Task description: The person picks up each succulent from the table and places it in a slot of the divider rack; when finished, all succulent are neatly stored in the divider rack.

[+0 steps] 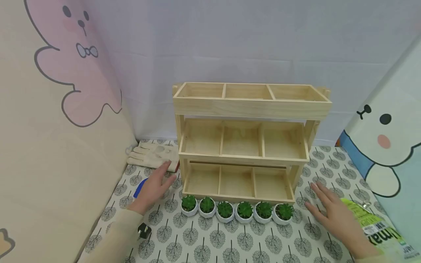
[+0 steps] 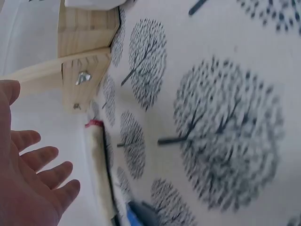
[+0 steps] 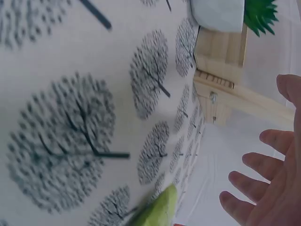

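My left hand (image 1: 155, 188) hovers left of the wooden shelf (image 1: 251, 107), fingers spread and holding nothing. On the other side, my right hand (image 1: 337, 215) is held out flat beside a green bag (image 1: 368, 219), also with nothing in it. The shelf has three tiers, each split into three compartments, and no item shows in them. Along its front foot stands a row of several small potted succulents (image 1: 245, 210) in white pots. In the left wrist view the fingers (image 2: 54, 160) look relaxed and apart; so do the fingers (image 3: 254, 186) in the right wrist view.
White work gloves (image 1: 152, 155) lie behind my left hand, at the shelf's left side. A blue object (image 1: 139, 188), partly hidden, sits beside that forearm, and a small black object (image 1: 144, 231) lies nearer. Printed cloth walls enclose the tree-patterned tablecloth (image 1: 204, 241).
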Available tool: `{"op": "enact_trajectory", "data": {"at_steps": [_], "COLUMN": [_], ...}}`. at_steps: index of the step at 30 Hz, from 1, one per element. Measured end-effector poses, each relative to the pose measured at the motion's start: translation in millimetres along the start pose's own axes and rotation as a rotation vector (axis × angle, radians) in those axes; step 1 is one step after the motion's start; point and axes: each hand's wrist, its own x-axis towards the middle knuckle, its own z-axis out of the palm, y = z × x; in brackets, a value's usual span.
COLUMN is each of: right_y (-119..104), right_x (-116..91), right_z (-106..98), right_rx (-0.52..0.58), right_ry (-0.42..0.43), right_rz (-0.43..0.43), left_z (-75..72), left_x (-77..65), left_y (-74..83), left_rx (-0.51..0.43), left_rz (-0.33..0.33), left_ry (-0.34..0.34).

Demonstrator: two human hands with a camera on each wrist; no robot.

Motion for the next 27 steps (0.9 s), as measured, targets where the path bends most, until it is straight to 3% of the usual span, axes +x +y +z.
{"op": "enact_trajectory", "data": {"at_steps": [7,10,18,27], "right_y": [-13,-19,-35,-45], "right_x": [-11,-16,-30,-34], "right_z": [15,22,40,54], "right_rx": [0.138,0.188,0.284,0.387], "right_ry": [-0.023,-0.063,-0.084,-0.041], "right_rz": [0.033,0.078,0.120,0.124], "left_z": [19.2,28.4,47.4,58.3], "left_x": [-4.1,-2.4,-1.3,-2.0], "left_y": [5.5,6.8,6.6,13.8], "left_rx": [-0.258,-0.340,-0.473,-0.577], "left_rz": [-0.132,-0.153,-0.143,-0.196], "left_ry": [-0.015,-0.016,-0.025,-0.022]}}
